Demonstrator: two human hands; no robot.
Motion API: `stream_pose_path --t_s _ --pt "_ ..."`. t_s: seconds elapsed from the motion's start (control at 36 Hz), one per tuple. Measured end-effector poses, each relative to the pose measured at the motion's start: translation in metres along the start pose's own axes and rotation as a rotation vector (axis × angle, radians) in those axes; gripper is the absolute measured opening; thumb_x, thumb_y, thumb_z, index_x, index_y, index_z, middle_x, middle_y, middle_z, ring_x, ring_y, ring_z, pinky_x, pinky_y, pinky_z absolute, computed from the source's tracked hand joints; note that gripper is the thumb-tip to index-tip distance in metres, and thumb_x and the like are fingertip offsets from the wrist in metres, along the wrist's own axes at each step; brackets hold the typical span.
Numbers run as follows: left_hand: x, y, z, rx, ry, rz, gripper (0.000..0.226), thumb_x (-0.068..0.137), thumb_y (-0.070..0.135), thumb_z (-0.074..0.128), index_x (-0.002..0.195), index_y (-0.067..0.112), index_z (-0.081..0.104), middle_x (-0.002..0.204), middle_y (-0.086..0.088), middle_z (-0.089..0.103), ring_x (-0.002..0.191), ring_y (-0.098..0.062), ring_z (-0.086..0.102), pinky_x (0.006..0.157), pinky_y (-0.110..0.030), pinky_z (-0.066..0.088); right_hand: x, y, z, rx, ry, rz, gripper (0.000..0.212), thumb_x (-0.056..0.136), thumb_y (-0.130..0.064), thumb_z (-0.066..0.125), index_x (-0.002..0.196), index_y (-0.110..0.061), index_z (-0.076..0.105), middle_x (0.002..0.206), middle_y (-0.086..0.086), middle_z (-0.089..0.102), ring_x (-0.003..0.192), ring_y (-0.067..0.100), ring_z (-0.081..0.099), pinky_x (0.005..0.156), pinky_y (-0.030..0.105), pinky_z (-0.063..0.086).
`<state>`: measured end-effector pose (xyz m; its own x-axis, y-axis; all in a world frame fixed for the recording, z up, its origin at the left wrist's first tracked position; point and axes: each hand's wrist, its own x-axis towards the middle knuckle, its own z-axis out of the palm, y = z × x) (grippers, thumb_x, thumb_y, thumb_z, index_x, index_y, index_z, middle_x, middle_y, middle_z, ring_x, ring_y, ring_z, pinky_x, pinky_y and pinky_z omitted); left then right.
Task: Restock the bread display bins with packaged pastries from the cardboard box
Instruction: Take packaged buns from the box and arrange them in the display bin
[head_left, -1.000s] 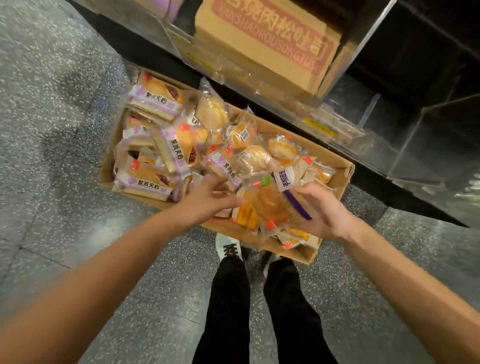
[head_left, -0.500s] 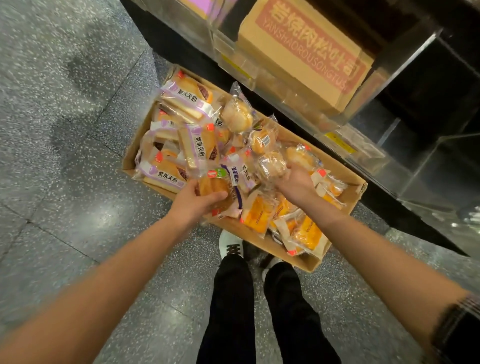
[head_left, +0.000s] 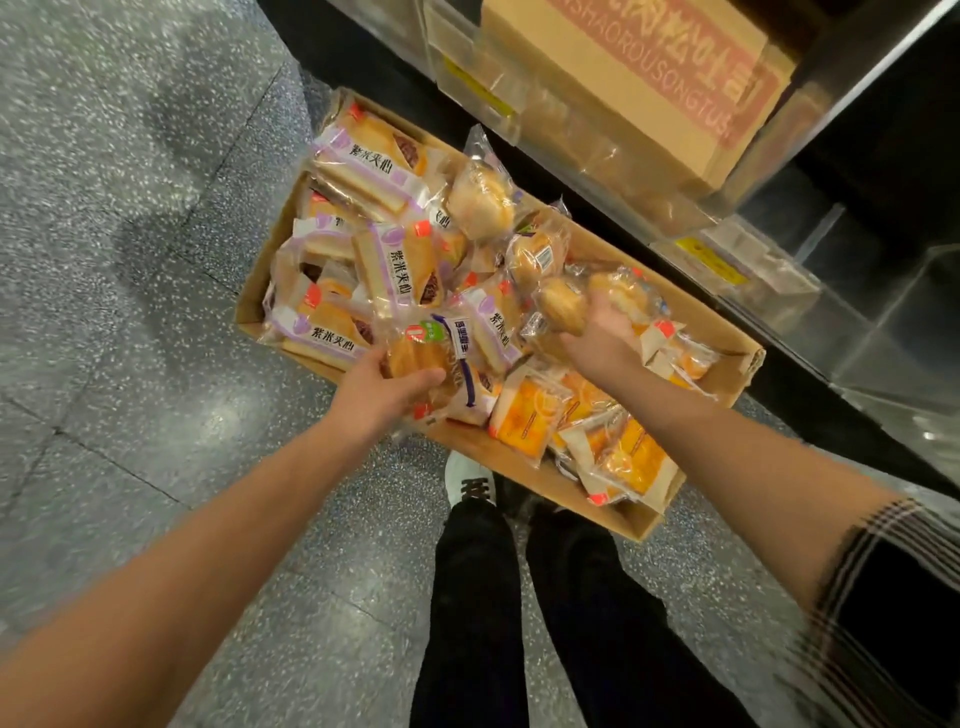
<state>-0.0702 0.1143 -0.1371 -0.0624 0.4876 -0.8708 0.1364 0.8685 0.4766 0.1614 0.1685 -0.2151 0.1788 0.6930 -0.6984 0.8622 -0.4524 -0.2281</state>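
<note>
An open cardboard box (head_left: 519, 460) lies on the floor, heaped with wrapped pastries: purple-labelled sandwich packs (head_left: 379, 169) at its far left, round buns (head_left: 480, 200) in the middle, orange packs (head_left: 524, 423) at the near right. My left hand (head_left: 382, 392) grips a clear pack with a blue-striped label (head_left: 447, 353) at the box's near edge. My right hand (head_left: 597, 340) is over the box's middle, fingers curled round a wrapped round bun (head_left: 563, 312).
Clear acrylic display bins (head_left: 737, 260) line the dark shelf just beyond the box. One bin holds a tan carton with red lettering (head_left: 649, 88). Grey speckled floor spreads to the left. My legs and a white shoe (head_left: 470, 486) stand just before the box.
My left hand took the blue-striped pack from my right and now holds it at the box's near edge. My right hand reached to the round buns and closed on one.
</note>
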Motion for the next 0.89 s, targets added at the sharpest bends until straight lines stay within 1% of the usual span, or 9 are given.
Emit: stream_pose_path --t_s 0.14,0.25,0.39,0.47,0.56,0.69,0.78,0.83,0.89 --pt "-0.03 0.038 0.009 -0.013 -0.003 -0.008 0.04 0.081 0.02 0.073 0.116 0.013 0.054 0.099 0.002 0.067 0.098 -0.023 0.065 0.097 -0.042 0.049 -0.047 -0.011 -0.061 0.873 -0.35 0.225 0.044 0.087 -0.021 0.068 0.126 -0.005 0.054 0.12 0.01 0.064 0.108 0.025 0.061 0.089 0.037 0.053" --pt "-0.075 0.096 0.013 -0.03 -0.04 0.021 0.065 0.068 0.034 0.079 0.123 0.009 0.054 0.107 -0.005 0.067 0.099 -0.025 0.066 0.095 -0.044 0.051 -0.101 -0.018 -0.132 1.14 -0.467 0.17 0.042 0.086 -0.025 0.063 0.126 -0.014 0.057 0.115 0.002 0.067 0.112 0.018 0.06 0.094 0.033 0.047" --pt "-0.155 0.187 0.016 0.017 -0.033 0.184 0.038 0.08 0.021 0.076 0.108 0.021 0.05 0.098 -0.002 0.063 0.087 -0.018 0.06 0.081 -0.032 0.051 -0.189 -0.039 -0.226 1.324 -0.385 0.106 0.071 0.08 -0.028 0.069 0.137 0.004 0.042 0.123 0.014 0.058 0.119 0.026 0.056 0.098 0.036 0.049" --pt "-0.203 0.237 0.017 0.079 0.013 0.277 0.05 0.073 0.028 0.081 0.115 0.014 0.057 0.109 -0.009 0.064 0.102 -0.024 0.061 0.09 -0.033 0.049 -0.235 -0.047 -0.275 1.395 -0.352 0.044 0.077 0.064 -0.031 0.084 0.123 0.006 0.051 0.1 0.014 0.067 0.093 0.024 0.066 0.074 0.029 0.057" --pt "-0.244 0.29 0.018 0.12 -0.024 0.359 0.045 0.083 0.022 0.074 0.122 0.01 0.056 0.107 -0.005 0.062 0.1 -0.021 0.06 0.073 -0.022 0.047 -0.274 -0.055 -0.325 1.433 -0.324 -0.044 0.094 0.035 -0.036 0.097 0.112 0.001 0.059 0.095 0.017 0.064 0.081 0.027 0.064 0.066 0.033 0.059" --pt "-0.311 0.368 0.041 0.168 -0.134 0.506 0.029 0.072 0.029 0.078 0.094 0.025 0.06 0.108 -0.007 0.067 0.108 -0.029 0.063 0.097 -0.044 0.049 -0.326 -0.054 -0.404 1.527 -0.155 -0.214 0.046 0.07 -0.016 0.073 0.112 -0.006 0.058 0.091 0.006 0.071 0.077 0.017 0.07 0.066 0.027 0.057" --pt "-0.349 0.411 0.073 0.144 -0.212 0.621 0.032 0.089 0.024 0.066 0.115 0.027 0.046 0.111 0.002 0.056 0.104 -0.019 0.058 0.079 -0.022 0.05 -0.354 -0.048 -0.454 1.544 -0.04 -0.345 0.073 0.055 -0.023 0.089 0.119 -0.01 0.055 0.098 0.005 0.072 0.084 0.017 0.07 0.072 0.028 0.057" --pt "-0.375 0.439 0.096 0.121 -0.26 0.684 0.037 0.092 0.023 0.061 0.124 0.022 0.042 0.114 0.0 0.054 0.09 -0.012 0.055 0.058 -0.011 0.047 -0.368 -0.039 -0.486 1.55 0.069 -0.384 0.063 0.076 -0.007 0.073 0.132 -0.012 0.044 0.106 0.007 0.071 0.088 0.016 0.071 0.073 0.03 0.058" --pt "-0.395 0.466 0.122 0.112 -0.297 0.735 0.047 0.09 0.027 0.064 0.131 0.015 0.044 0.122 -0.004 0.057 0.095 -0.013 0.056 0.068 -0.017 0.049 -0.385 -0.03 -0.518 1.511 0.195 -0.367 0.053 0.089 0.007 0.052 0.134 -0.016 0.034 0.114 0.01 0.064 0.084 0.014 0.07 0.066 0.028 0.058"
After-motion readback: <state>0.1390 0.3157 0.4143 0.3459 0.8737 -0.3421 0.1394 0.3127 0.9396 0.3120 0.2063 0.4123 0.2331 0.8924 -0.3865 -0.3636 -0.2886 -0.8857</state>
